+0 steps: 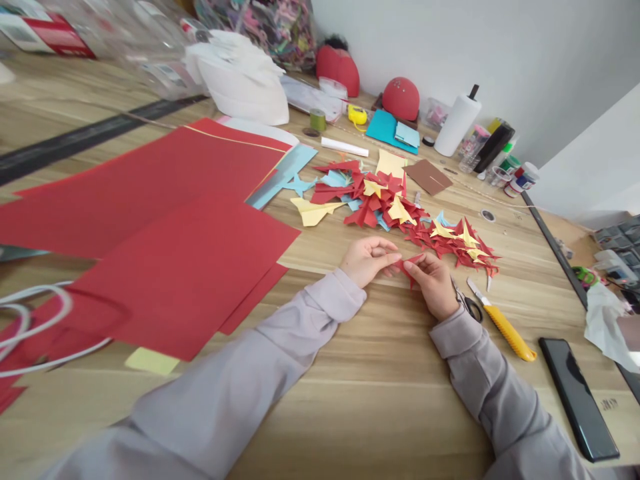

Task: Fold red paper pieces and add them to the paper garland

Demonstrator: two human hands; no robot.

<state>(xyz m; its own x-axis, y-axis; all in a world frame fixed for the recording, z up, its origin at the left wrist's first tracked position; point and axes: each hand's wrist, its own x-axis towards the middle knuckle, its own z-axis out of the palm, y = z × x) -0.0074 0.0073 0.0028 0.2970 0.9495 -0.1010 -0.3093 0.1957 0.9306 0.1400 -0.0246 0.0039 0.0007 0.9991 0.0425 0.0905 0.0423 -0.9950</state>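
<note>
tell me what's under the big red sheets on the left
Parts of light-blue paper, white paper and a yellow slip stick out from beneath the red sheets. Whatever else lies there is covered.

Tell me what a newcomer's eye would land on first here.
Probably the large, flat red paper sheets, overlapping across the left side of the wood-grain table. Next, the heap of small folded red, yellow and blue paper pieces, just beyond the left hand and right hand, which pinch a small folded red paper piece. The yellow-handled metal cutter knife also stands out at right.
</note>
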